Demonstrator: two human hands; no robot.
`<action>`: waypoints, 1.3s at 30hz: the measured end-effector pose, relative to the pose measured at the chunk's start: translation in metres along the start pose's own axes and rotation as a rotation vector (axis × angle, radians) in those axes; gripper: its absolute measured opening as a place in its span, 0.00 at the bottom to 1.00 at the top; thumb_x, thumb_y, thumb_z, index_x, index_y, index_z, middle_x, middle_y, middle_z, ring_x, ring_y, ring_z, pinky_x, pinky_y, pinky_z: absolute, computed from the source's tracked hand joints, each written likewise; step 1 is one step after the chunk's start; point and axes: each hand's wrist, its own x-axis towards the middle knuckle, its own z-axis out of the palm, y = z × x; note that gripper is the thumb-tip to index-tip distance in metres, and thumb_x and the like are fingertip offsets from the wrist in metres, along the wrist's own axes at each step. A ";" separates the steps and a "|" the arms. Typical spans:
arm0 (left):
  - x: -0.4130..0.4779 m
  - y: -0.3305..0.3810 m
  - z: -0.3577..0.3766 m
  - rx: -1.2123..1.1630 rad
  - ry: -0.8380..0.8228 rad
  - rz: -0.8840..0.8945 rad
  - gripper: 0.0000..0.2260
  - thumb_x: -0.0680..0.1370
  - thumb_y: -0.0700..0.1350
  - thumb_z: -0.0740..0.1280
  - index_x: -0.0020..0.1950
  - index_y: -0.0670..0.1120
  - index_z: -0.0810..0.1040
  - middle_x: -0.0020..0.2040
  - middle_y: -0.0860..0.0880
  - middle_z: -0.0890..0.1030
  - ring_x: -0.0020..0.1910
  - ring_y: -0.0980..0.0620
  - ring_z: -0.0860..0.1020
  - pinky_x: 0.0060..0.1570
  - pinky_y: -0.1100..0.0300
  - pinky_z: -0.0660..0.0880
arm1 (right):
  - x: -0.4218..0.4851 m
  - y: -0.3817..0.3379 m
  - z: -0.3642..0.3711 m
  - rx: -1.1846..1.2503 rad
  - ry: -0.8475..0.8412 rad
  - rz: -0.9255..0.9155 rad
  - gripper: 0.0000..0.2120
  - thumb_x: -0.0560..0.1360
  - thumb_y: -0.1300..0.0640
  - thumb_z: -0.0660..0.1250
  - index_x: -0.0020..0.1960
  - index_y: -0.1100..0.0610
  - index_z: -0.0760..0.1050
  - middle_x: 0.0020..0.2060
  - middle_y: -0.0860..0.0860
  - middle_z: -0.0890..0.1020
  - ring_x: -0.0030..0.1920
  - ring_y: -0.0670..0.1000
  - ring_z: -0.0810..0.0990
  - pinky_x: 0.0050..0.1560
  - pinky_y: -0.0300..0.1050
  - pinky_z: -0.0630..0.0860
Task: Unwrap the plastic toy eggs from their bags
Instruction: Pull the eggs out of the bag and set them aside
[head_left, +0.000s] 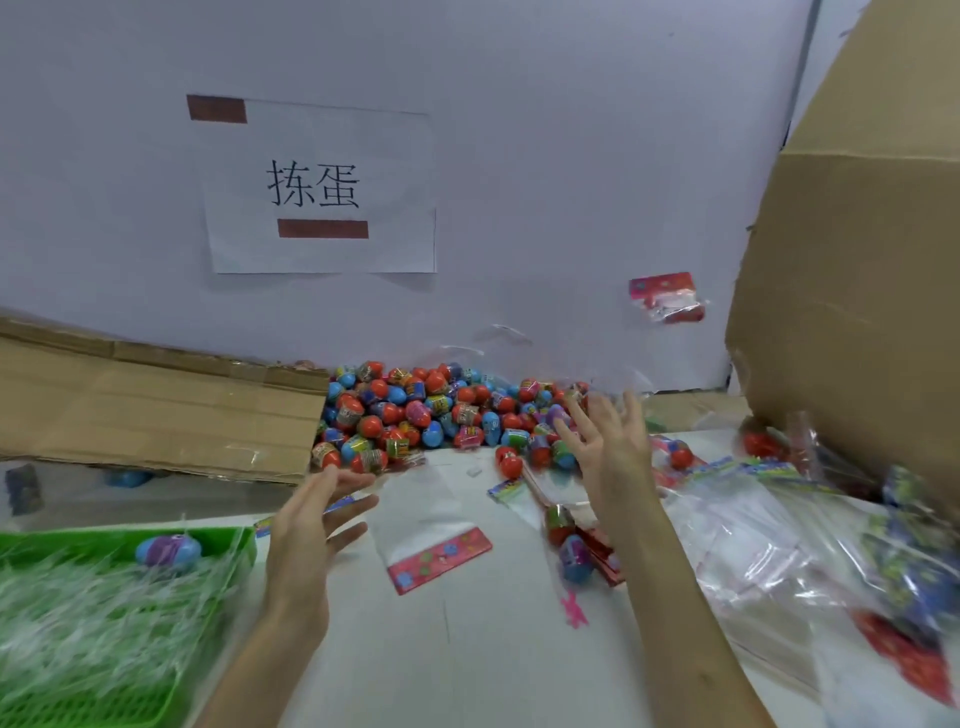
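— Where were they?
— The red and blue plastic toy eggs (441, 410) lay heaped on the white table (467, 649) by the wall; a clear red-topped bag (667, 297) was airborne above.
— Hands?
— The left hand (311, 525) and right hand (608, 441) were spread, gripping nothing.

Both bare forearms reach in from the near edge. The left hand (311, 525) is raised at centre-left, fingers spread and relaxed, pointing right and holding nothing. The right hand (605, 441) is lifted farther and to the right, fingers splayed pointing away, likewise holding nothing.
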 end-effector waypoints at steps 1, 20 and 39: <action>-0.001 0.000 0.001 0.005 -0.006 0.002 0.16 0.85 0.51 0.60 0.54 0.40 0.82 0.50 0.49 0.87 0.50 0.49 0.86 0.53 0.48 0.78 | 0.000 0.001 -0.002 -0.097 -0.005 0.021 0.39 0.74 0.63 0.70 0.80 0.54 0.57 0.68 0.54 0.72 0.66 0.60 0.78 0.61 0.55 0.79; -0.015 -0.013 0.003 1.164 -0.271 0.329 0.09 0.79 0.53 0.71 0.60 0.59 0.83 0.67 0.62 0.79 0.67 0.57 0.74 0.67 0.54 0.69 | -0.029 0.036 0.014 -1.323 -0.598 -0.159 0.07 0.75 0.56 0.76 0.53 0.48 0.85 0.48 0.41 0.84 0.45 0.42 0.81 0.46 0.35 0.77; -0.014 -0.013 0.002 1.063 -0.205 0.284 0.02 0.74 0.49 0.77 0.44 0.56 0.85 0.61 0.60 0.83 0.63 0.56 0.78 0.65 0.49 0.74 | -0.046 0.078 0.026 -1.419 -0.915 -0.045 0.07 0.69 0.50 0.80 0.46 0.42 0.87 0.54 0.41 0.78 0.55 0.37 0.75 0.52 0.35 0.73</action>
